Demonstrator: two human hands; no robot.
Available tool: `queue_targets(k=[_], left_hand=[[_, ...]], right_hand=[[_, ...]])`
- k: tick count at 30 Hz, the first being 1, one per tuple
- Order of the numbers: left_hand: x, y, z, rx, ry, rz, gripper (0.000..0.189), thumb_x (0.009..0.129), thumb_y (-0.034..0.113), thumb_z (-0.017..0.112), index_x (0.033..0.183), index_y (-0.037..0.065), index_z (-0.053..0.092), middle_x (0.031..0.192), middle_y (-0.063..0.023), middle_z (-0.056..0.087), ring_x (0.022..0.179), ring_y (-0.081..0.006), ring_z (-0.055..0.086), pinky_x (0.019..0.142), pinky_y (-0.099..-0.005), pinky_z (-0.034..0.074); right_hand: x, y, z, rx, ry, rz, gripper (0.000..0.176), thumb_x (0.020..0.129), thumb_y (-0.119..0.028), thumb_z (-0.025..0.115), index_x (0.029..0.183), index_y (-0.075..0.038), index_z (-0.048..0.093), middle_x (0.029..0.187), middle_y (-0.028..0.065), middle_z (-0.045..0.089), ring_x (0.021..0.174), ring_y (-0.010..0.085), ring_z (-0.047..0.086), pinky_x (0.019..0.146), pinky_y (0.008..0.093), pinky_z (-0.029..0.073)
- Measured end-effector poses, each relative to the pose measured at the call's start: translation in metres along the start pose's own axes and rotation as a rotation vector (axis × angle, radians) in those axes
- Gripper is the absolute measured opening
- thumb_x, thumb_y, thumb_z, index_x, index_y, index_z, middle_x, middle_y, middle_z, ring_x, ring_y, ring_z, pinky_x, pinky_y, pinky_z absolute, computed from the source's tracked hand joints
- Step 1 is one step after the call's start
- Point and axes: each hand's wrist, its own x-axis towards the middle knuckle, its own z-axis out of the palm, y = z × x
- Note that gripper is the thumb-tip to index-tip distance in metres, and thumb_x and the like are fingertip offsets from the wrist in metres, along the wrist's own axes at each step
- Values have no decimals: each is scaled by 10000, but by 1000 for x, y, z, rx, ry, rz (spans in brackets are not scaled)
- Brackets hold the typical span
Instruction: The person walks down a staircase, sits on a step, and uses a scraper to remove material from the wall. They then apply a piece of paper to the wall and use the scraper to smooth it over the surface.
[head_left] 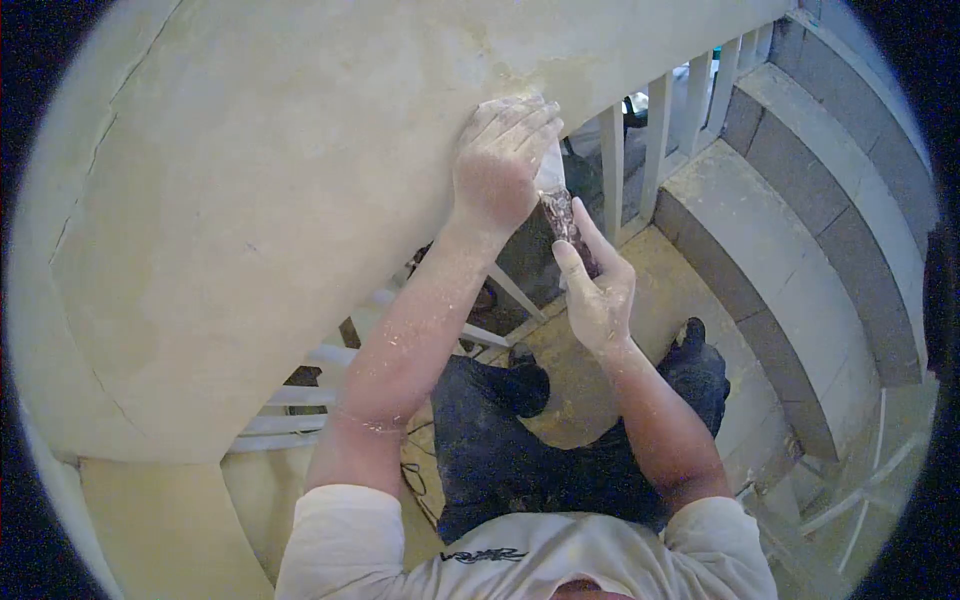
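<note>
My left hand (497,162), dusted white, presses flat on the blade of a putty knife (552,180) against the lower edge of a curved plastered wall (250,220). My right hand (597,290) grips the knife's dark handle (565,222) from below, thumb up along it. Most of the blade is hidden under my left fingers. Both forearms are speckled with plaster.
White balusters (612,170) stand just right of the hands. Curved concrete steps (800,230) climb at the right. My dark trousers and shoes (525,385) are over a dusty landing, with white ladder-like rails (300,400) at left and a cable on the floor (415,480).
</note>
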Motion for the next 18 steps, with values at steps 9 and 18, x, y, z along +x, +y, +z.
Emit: queue_targets(k=[9, 18], left_hand=[[-12, -4, -12, -33, 14, 2, 231, 732, 78, 570, 923, 88, 700, 1036, -46, 686, 1037, -214, 616, 924, -369, 446], [-12, -8, -10, -57, -74, 8, 229, 746, 97, 575, 930, 96, 711, 1067, -60, 681, 1070, -231, 603, 935, -388, 436]], right_hand=[[-10, 0, 10, -67, -40, -23, 435, 862, -43, 612, 1277, 42, 511, 926, 34, 656, 755, 52, 505, 687, 223, 456], [-15, 19, 18, -49, 29, -152, 455, 874, -67, 600, 1287, 77, 477, 948, 52, 644, 788, 70, 517, 716, 231, 453]])
